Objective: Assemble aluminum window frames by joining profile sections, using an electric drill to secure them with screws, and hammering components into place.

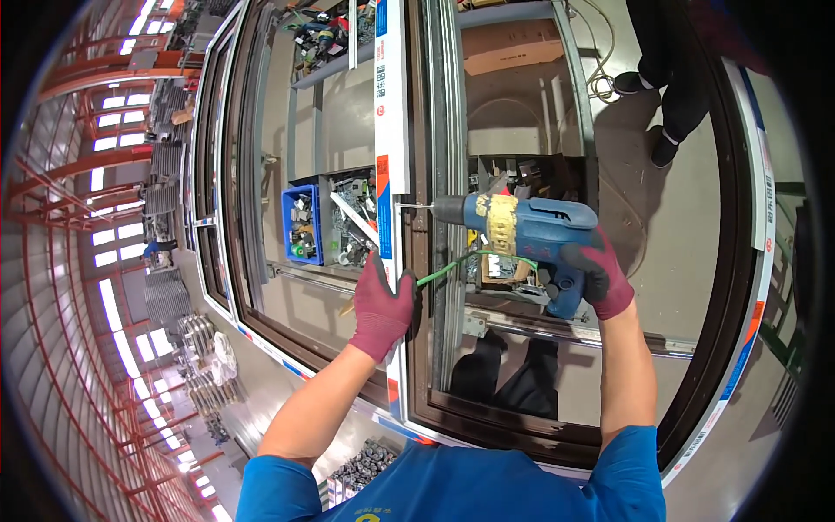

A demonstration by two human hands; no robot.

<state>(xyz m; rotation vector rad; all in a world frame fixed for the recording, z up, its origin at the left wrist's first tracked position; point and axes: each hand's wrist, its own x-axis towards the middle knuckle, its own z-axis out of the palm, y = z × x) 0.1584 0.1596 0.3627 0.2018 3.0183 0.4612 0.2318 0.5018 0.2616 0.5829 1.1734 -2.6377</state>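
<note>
Gripped by its handle, a blue power drill [532,219] with yellow tape round its body is in my right hand [602,277], which wears a maroon and black glove. The drill lies level, its bit pointing left at the brown bar of a window frame [419,174] faced with white film. My left hand [383,304], gloved alike, is closed round the white-filmed bar below the drill bit. A green screwdriver-like rod or cord [452,268] runs from beside that hand toward the drill; its kind is unclear.
Under the frame, a blue bin [302,224] and open trays [352,213] hold small metal parts. A cardboard box [511,45] stands farther off. At the upper right, another person's legs [674,96] are near a cable [600,85] on the floor. More frames [217,174] lie to the left.
</note>
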